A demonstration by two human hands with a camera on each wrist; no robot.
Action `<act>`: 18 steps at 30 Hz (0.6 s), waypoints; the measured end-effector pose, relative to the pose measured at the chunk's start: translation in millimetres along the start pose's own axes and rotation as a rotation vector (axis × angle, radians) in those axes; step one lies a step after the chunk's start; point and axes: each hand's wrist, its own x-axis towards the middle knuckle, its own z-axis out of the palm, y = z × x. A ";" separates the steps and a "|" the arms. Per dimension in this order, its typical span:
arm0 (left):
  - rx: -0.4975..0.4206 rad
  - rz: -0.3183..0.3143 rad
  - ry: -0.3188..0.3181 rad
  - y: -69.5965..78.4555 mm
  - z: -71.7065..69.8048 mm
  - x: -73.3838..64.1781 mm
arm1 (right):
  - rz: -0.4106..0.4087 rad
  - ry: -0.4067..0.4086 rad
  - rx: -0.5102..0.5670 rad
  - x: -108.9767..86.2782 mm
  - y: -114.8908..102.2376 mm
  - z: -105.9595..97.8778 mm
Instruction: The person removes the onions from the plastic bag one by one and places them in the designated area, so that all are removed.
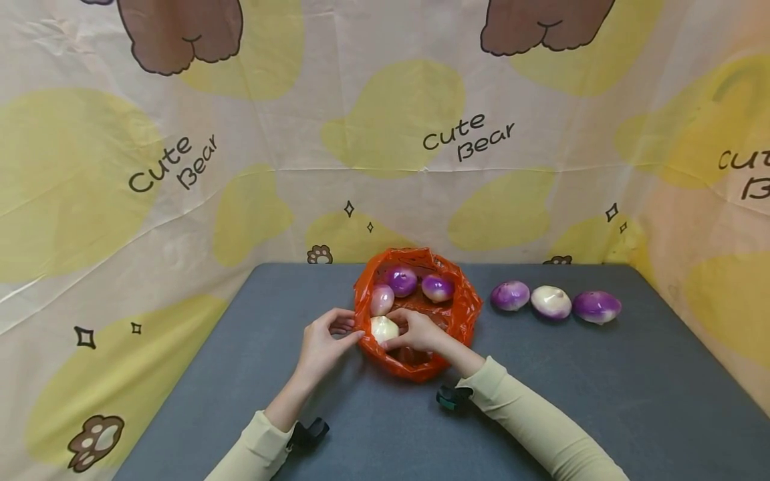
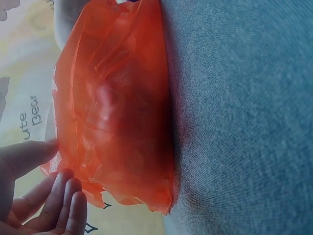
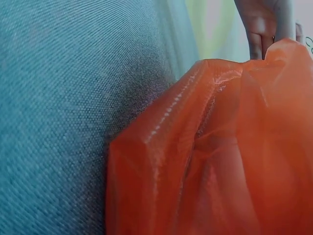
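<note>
An orange-red plastic bag (image 1: pixel 469 308) stands with its mouth wide on the grey table. My left hand (image 1: pixel 321 345) is at the bag's left rim, thumb and fingers pinching the plastic; the left wrist view shows the bag's side (image 2: pixel 117 112) beside the fingertips (image 2: pixel 63 176). Inside the bag, my right hand (image 1: pixel 421 332) holds a whitish onion (image 1: pixel 383 329) by the left wall, fingers curled on its right side. Farther back in the bag lie a pale pink onion (image 1: pixel 381 300) and two purple onions, one left (image 1: pixel 401 280), one right (image 1: pixel 438 288). The right wrist view shows mostly the bag's outside (image 3: pixel 210 161).
Right of the bag, a purple onion (image 1: pixel 510 295), a white-topped onion (image 1: pixel 550 302) and another purple onion (image 1: pixel 597 306) lie in a row on the grey table (image 1: pixel 541 387). A patterned cloth (image 1: pixel 385 120) hangs behind the table's back edge.
</note>
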 end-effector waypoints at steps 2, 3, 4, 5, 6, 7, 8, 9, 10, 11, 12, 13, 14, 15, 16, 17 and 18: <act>0.003 0.004 -0.003 -2.2 -0.2 0.5 | 0.001 0.004 -0.003 -0.8 -0.2 -0.4; 0.002 0.005 -0.004 -2.6 -0.4 0.8 | 0.002 0.004 -0.003 -1.4 -0.4 -1.1; 0.002 0.006 -0.005 -3.6 -0.3 1.2 | 0.006 0.004 0.003 -2.2 -0.4 -1.9; 0.004 0.009 -0.006 -3.4 -0.2 1.2 | 0.007 0.006 0.007 -3.0 -0.2 -2.8; 0.002 0.009 -0.007 -3.8 -0.1 1.5 | 0.008 0.010 0.012 -4.0 -0.1 -3.9; 0.003 0.013 -0.006 -3.4 0.0 1.5 | 0.012 0.014 0.023 -5.1 -0.2 -5.2; 0.006 0.016 -0.006 -3.0 0.1 1.5 | 0.012 0.019 0.029 -6.1 -0.2 -6.6; 0.009 0.018 -0.006 -2.8 0.3 1.5 | 0.012 0.025 0.043 -7.4 -0.2 -8.2; 0.011 0.022 -0.005 -2.7 0.4 1.6 | 0.010 0.034 0.050 -8.5 -0.2 -9.6; 0.014 0.022 -0.005 -2.6 0.5 1.7 | 0.003 0.043 0.055 -9.6 0.1 -10.8; 0.015 0.024 -0.004 -2.5 0.5 1.9 | -0.003 0.053 0.055 -10.7 0.1 -12.2; 0.015 0.025 -0.003 -2.5 0.5 2.0 | -0.005 0.062 0.061 -11.8 0.4 -13.6; 0.013 0.025 -0.001 -2.5 0.6 2.3 | -0.010 0.067 0.064 -12.9 0.8 -15.0; 0.011 0.026 0.000 -2.6 0.5 2.5 | -0.014 0.073 0.068 -14.0 1.3 -16.4; 0.008 0.026 0.001 -2.5 0.5 2.7 | -0.015 0.078 0.067 -15.0 1.8 -17.9; 0.006 0.025 0.001 -2.3 0.4 2.7 | -0.021 0.085 0.066 -16.2 2.5 -19.5; 0.003 0.024 0.001 -2.2 0.4 2.9 | -0.020 0.092 0.062 -17.4 3.0 -21.4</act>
